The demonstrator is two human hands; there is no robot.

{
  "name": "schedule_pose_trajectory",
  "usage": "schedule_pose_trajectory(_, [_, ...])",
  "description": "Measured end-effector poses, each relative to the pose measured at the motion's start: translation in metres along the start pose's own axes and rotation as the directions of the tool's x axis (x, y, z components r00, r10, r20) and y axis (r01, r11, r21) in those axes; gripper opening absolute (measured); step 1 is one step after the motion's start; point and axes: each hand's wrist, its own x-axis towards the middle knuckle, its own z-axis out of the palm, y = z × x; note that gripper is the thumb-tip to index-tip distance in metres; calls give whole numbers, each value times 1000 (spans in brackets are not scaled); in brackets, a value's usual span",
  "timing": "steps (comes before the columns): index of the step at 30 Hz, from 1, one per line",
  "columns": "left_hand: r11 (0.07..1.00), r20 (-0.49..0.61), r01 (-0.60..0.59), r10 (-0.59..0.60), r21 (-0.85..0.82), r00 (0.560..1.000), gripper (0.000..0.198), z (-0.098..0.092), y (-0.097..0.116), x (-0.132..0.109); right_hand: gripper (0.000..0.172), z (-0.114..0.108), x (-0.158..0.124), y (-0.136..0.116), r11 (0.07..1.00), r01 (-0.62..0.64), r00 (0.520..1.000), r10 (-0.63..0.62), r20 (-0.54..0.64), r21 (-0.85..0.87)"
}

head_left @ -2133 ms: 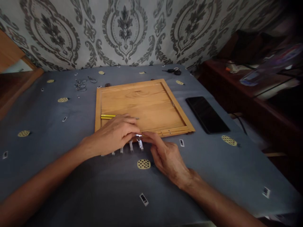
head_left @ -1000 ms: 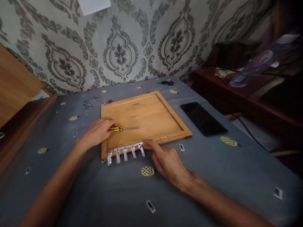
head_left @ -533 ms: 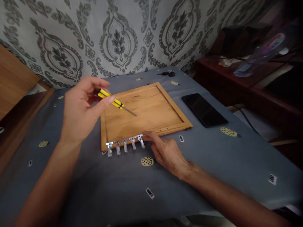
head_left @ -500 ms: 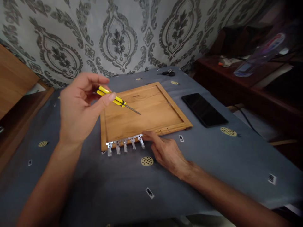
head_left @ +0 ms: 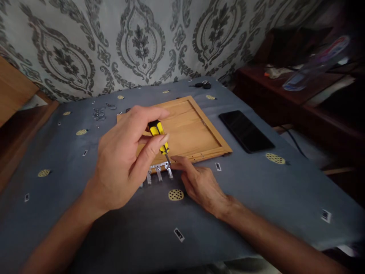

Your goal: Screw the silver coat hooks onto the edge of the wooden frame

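My left hand (head_left: 122,156) is closed around a small yellow-and-black screwdriver (head_left: 157,131), its shaft slanting down. The screwdriver's tip is at the right end of a metal hook rail (head_left: 159,168) along the near edge of a framed wooden panel (head_left: 185,129). Several hooks hang from the rail over the edge; the left ones are partly behind my left hand. My right hand (head_left: 202,186) holds the rail's right end with its index finger pressed there, other fingers curled in. Its thumb is hidden.
A black phone (head_left: 246,131) lies right of the panel on the grey cloth-covered table (head_left: 256,213). Keys (head_left: 203,85) are at the back, and small metal hooks or wires (head_left: 100,113) lie left. A clear bottle (head_left: 313,66) rests on the dark furniture at right.
My left hand has moved right and down, tilting the screwdriver steeper and bringing its tip onto the rail's right end. My right hand has stayed in place.
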Motion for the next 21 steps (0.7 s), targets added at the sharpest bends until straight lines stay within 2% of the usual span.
schedule_pose_trajectory(8, [999, 100, -44, 45, -10, 994, 23, 8, -2, -1, 57, 0, 2, -2, 1000, -2, 1000, 2, 15, 16])
schedule_pose_trajectory(21, [999, 133, -40, 39, 5, 990, 21, 13, 0, -2, 54, -2, 1, -1, 1000, -3, 1000, 3, 17, 9])
